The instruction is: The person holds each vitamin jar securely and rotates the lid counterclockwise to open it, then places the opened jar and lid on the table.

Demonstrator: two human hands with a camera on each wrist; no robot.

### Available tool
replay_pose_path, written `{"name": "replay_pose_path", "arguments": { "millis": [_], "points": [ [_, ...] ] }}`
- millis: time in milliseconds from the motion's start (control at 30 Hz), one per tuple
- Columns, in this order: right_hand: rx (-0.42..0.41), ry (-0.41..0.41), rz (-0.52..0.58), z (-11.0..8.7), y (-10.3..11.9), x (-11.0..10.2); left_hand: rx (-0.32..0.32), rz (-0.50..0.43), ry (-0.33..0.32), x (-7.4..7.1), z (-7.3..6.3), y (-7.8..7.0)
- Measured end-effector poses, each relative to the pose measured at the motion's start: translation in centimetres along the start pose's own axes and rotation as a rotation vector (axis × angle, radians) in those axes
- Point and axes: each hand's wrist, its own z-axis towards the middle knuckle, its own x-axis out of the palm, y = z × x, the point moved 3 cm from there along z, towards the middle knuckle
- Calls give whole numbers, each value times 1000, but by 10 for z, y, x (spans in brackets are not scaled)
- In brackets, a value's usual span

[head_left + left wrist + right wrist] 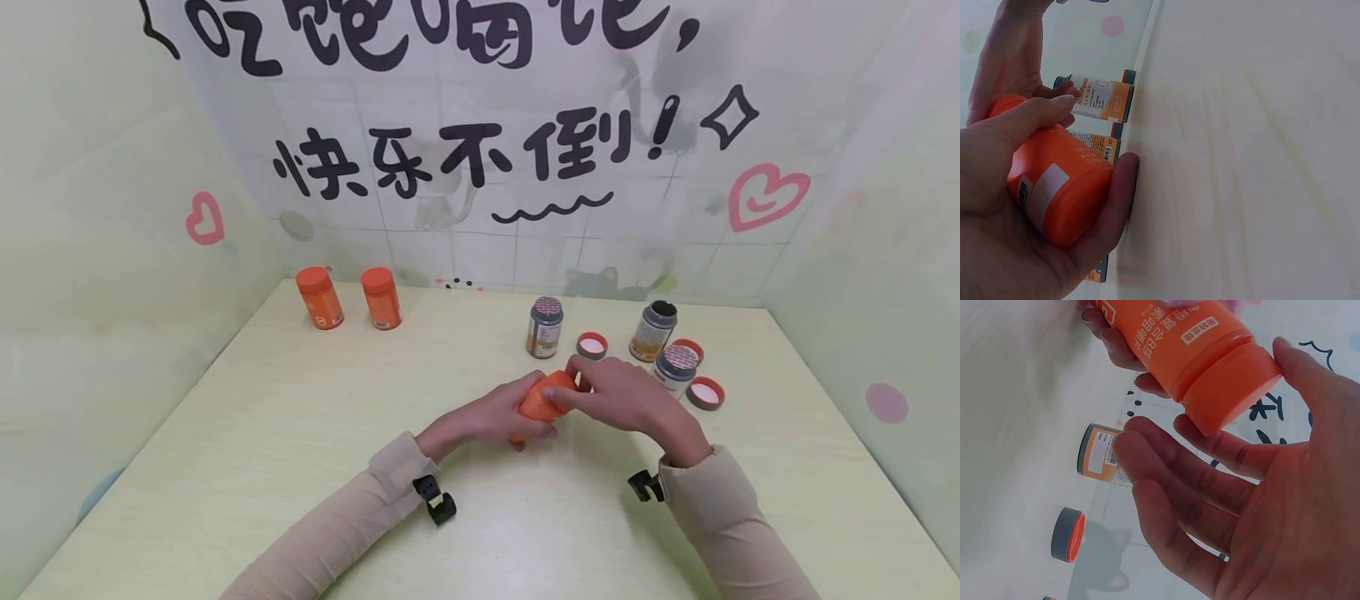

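Observation:
My left hand [501, 414] grips an orange bottle [1066, 181] round its body, tilted above the table. At the bottle's other end is its orange cap [1232, 387]. The right hand [628, 395] pinches that cap between thumb and forefinger, and its other fingers extend apart from the bottle in the right wrist view. Just behind the hands stand a grey bottle [543, 335] with a patterned seal on its mouth and a loose cap [592, 345] lying inside up. By the right hand is another sealed grey bottle [674, 368], partly hidden by it.
An uncovered grey bottle [652, 335] with a dark mouth stands at the back right. Two more loose caps lie near it, one [706, 393] in front and one [690, 347] partly hidden. Two capped orange bottles, one [320, 300] left of the other [382, 300], stand at the back left.

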Motion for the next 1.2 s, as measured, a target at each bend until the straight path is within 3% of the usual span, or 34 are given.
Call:
{"name": "replay_pose_path", "arguments": {
  "millis": [400, 833, 1200],
  "points": [
    [19, 49, -1, -1, -2, -3, -10, -10, -8, 0, -1, -1],
    [-20, -15, 5, 0, 0, -2, 6, -8, 6, 0, 1, -1],
    [6, 20, -30, 0, -3, -6, -11, -27, 0, 0, -1, -3]
  ]
}}
